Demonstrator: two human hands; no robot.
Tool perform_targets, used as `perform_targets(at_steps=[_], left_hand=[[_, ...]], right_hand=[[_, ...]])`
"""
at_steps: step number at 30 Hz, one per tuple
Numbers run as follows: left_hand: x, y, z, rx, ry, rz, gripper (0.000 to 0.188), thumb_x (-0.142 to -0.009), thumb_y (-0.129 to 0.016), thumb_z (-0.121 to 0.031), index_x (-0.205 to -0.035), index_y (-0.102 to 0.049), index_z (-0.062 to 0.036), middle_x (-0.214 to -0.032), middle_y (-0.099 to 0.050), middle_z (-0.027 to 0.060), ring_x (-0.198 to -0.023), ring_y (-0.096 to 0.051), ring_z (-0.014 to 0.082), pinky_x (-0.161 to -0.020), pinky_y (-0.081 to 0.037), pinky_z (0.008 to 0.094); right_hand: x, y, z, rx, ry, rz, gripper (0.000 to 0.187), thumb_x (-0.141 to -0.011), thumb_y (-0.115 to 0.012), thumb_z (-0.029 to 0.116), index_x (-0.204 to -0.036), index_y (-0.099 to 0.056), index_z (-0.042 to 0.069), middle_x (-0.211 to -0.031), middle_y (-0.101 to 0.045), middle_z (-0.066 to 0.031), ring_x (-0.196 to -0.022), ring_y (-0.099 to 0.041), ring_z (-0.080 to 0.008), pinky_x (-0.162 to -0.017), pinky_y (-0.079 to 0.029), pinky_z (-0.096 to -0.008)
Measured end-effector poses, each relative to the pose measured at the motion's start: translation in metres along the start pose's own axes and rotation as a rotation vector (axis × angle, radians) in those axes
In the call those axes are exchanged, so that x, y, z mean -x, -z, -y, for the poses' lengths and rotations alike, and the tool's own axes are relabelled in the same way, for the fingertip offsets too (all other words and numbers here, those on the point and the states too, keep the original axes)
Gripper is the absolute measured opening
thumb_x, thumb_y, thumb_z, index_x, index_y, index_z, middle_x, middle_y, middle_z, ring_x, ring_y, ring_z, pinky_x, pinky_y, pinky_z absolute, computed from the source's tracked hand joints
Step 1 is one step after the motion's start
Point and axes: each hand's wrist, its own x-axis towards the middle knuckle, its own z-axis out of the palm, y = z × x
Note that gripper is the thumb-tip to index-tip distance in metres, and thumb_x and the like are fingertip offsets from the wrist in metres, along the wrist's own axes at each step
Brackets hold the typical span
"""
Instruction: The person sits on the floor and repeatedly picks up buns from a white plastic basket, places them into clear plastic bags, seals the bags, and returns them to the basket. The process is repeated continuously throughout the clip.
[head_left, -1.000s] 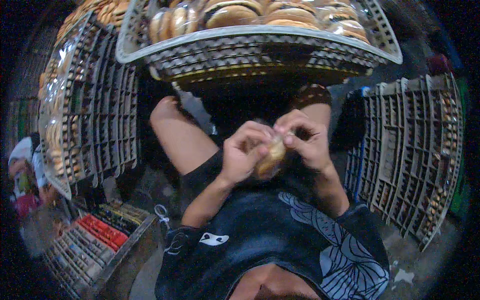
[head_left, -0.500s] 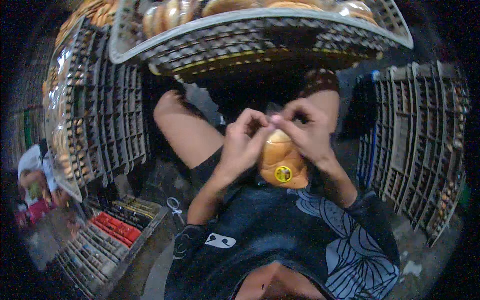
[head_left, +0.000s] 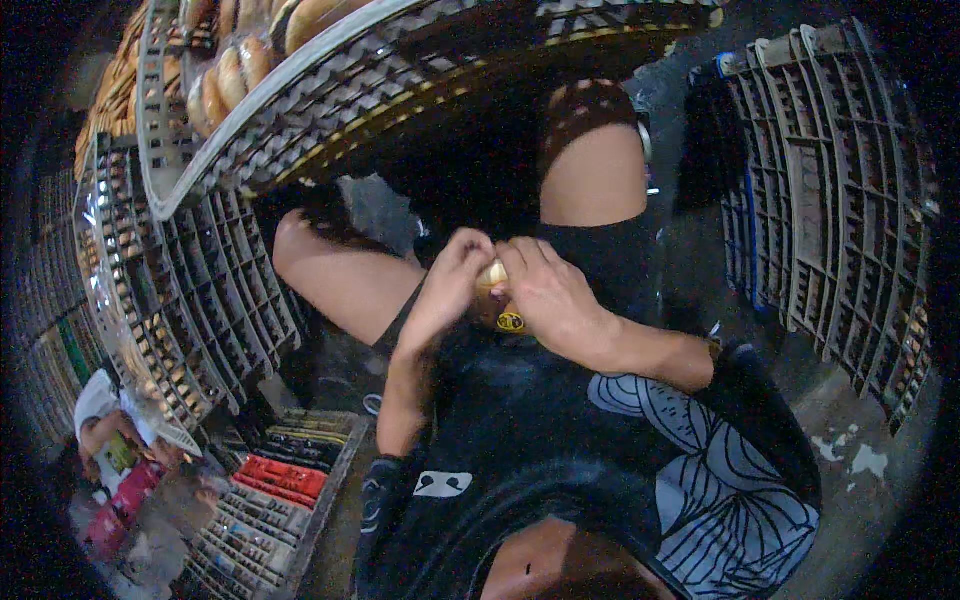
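In front of my belly sits a golden bread loaf (head_left: pixel 489 300) in a clear bag, with a round yellow sticker (head_left: pixel 511 322) on it. My left hand (head_left: pixel 447 285) is closed, its fingertips pinching at the bag's upper end beside the pale tip of the bread. From the other side my right hand (head_left: pixel 553 295) comes across the loaf, fingers curled and meeting the left ones at that same end. The right hand covers much of the bread, and the gathered plastic is mostly hidden between the fingers.
A pale plastic crate (head_left: pixel 290 105) with bagged buns (head_left: pixel 232 82) stands ahead, beyond my knees. Stacked crates rise at left (head_left: pixel 190 290) and right (head_left: pixel 815 190). Low at left lie red crates (head_left: pixel 285 480); another person (head_left: pixel 120 450) is near them.
My view has swung, so the front crate appears farther up and left. My right hand now lies over the loaf, hiding more of it; both hands still hold the bag's end.
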Motion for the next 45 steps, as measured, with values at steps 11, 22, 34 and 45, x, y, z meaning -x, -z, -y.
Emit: perform_targets(at_steps=[11,22,34,45], left_hand=[[-0.048,-0.1,-0.037,0.174,-0.401,-0.617,0.027,-0.088,-0.039,-0.016,-0.082,-0.055,0.0054,-0.083,-0.055,0.0094,-0.078,-0.053,0.0171,-0.073,-0.041,0.0265],[-0.044,-0.071,-0.035,0.363,-0.193,-0.736,0.032,-0.092,-0.035,-0.022,-0.088,-0.055,0.0029,-0.083,-0.056,0.0055,-0.076,-0.052,0.0119,-0.071,-0.043,0.0253],[-0.028,-0.037,-0.022,-0.019,-0.685,-0.894,0.027,-0.087,-0.042,-0.02,-0.082,-0.055,0.003,-0.085,-0.057,0.0135,-0.077,-0.055,0.0217,-0.072,-0.044,0.0315],[-0.017,-0.034,-0.043,-0.204,-1.37,-0.616,0.021,-0.085,-0.046,-0.024,-0.086,-0.051,-0.0038,-0.082,-0.054,0.0129,-0.07,-0.054,0.0258,-0.061,-0.047,0.0342]], right_hand=[[-0.009,0.02,-0.145,-0.614,-0.645,-0.639,0.069,-0.076,-0.056,0.041,-0.124,-0.028,0.0,-0.093,-0.057,-0.0189,-0.079,-0.057,-0.0331,-0.076,-0.04,-0.0421],[0.065,-0.089,-0.332,0.001,-1.148,-0.053,0.031,-0.077,-0.058,0.028,-0.088,-0.058,0.0,-0.088,-0.06,-0.0201,-0.083,-0.057,-0.036,-0.071,-0.046,-0.0419],[0.058,0.002,-0.282,-0.372,-0.481,-0.119,0.021,-0.081,-0.053,0.023,-0.078,-0.056,0.003,-0.101,-0.055,-0.0151,-0.095,-0.052,-0.0277,-0.085,-0.038,-0.0357],[-0.086,0.093,-0.041,-0.367,-0.162,0.459,0.061,-0.07,-0.063,0.021,-0.118,-0.039,-0.008,-0.111,-0.05,-0.0245,-0.101,-0.052,-0.0225,-0.083,-0.043,-0.0311]])
